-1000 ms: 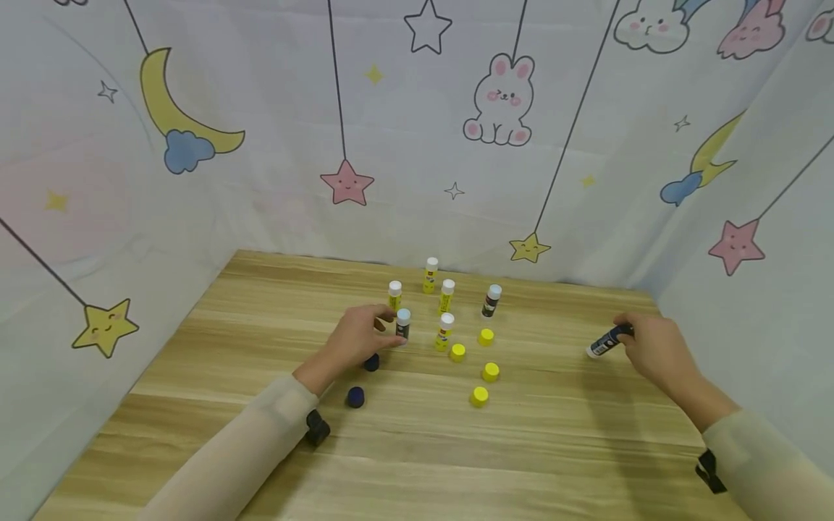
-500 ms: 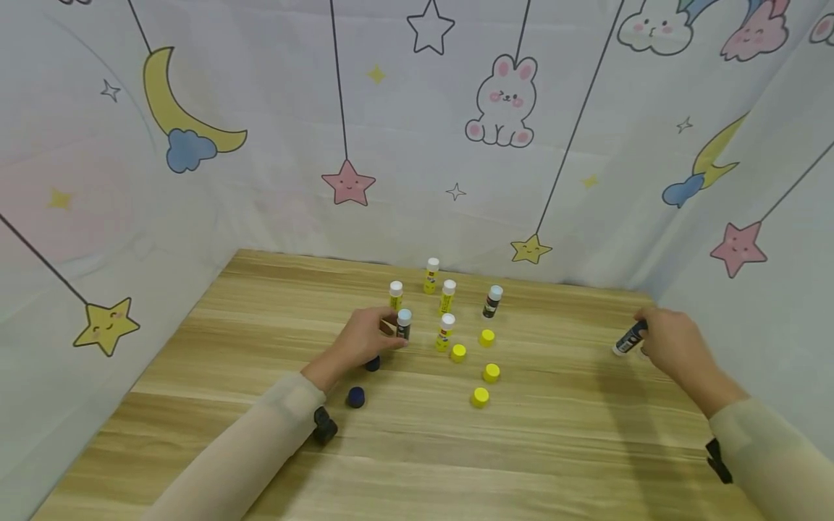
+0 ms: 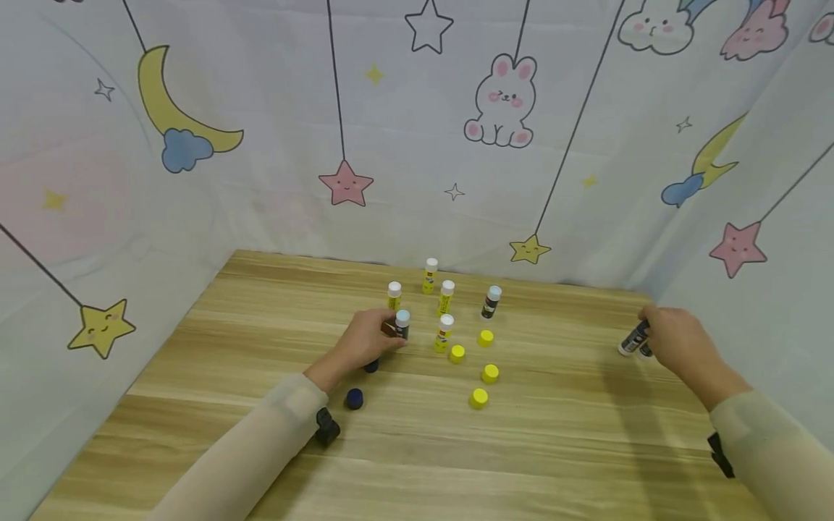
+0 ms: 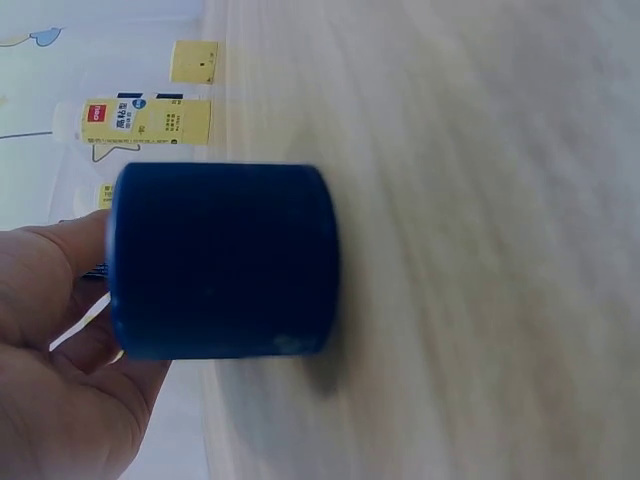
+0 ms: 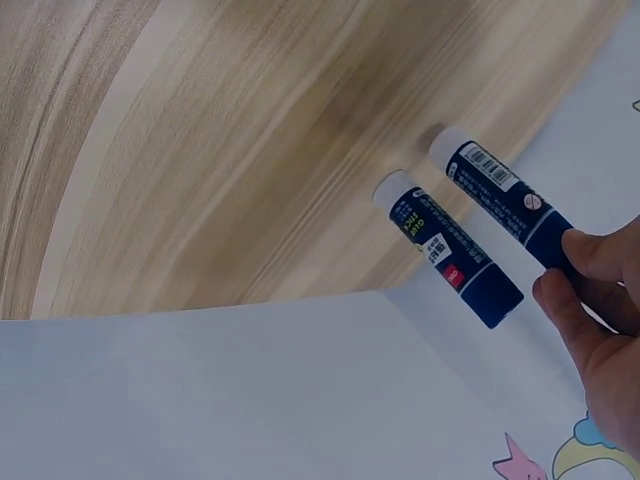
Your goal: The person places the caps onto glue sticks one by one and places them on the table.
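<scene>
At the table's right side, my right hand (image 3: 680, 354) pinches a dark blue glue stick (image 5: 515, 200) by its capped end, its white end pointing down to the table. Close beside it stands a second capped dark blue glue stick (image 5: 445, 245), partly hidden in the head view. My left hand (image 3: 365, 339) grips an uncapped dark glue stick (image 3: 402, 327) with a pale top, thumb and fingers around its sides. Near that wrist lie two dark blue caps (image 3: 355, 399); one dark blue cap (image 4: 225, 260) fills the middle of the left wrist view and blocks much of the hand's work.
Several uncapped yellow glue sticks (image 3: 444, 334) stand upright around the table's middle. Another uncapped dark glue stick (image 3: 491, 302) stands to their right. Several yellow caps (image 3: 490, 373) lie in front. A printed white curtain (image 3: 417, 145) borders the wooden table (image 3: 404, 470) behind and at the sides.
My right hand has moved right with its glue stick, and the second dark blue stick now shows beside it. My left hand has stayed nearly still at its stick.
</scene>
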### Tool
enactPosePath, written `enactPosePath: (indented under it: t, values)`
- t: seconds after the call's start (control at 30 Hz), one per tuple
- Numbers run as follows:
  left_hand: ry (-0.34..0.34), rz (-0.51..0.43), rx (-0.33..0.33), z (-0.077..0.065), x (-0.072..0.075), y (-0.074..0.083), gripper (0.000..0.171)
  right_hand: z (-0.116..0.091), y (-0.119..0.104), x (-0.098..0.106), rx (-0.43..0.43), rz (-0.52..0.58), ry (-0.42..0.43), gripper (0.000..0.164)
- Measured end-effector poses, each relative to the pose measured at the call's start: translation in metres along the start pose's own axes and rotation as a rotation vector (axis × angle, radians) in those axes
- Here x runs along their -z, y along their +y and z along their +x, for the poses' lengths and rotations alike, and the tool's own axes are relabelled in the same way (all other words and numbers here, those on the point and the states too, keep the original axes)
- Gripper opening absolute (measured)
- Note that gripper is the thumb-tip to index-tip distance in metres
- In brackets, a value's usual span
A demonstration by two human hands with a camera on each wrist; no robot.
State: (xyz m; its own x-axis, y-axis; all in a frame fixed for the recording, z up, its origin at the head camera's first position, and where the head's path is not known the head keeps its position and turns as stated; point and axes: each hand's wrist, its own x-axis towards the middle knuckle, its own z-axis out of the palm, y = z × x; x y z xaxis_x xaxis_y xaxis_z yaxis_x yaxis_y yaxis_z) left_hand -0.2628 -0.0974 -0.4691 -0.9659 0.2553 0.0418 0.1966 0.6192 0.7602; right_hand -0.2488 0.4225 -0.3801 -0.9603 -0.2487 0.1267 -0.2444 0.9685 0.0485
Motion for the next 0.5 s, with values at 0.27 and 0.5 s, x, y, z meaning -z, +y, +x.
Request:
enactPosePath:
  t: [0.27,0.5]
  values:
    - [-0.002,-0.017,-0.003,0.0002,0.0008,0.0013,0.028,0.0004,0.0001,-0.0034,0.024,-0.016,-0.025,0.032]
    - [0.001,-0.04,-0.008,0.0001,0.0006,-0.0002,0.027,0.004,0.0027,-0.007,0.033,-0.034,-0.014,0.031]
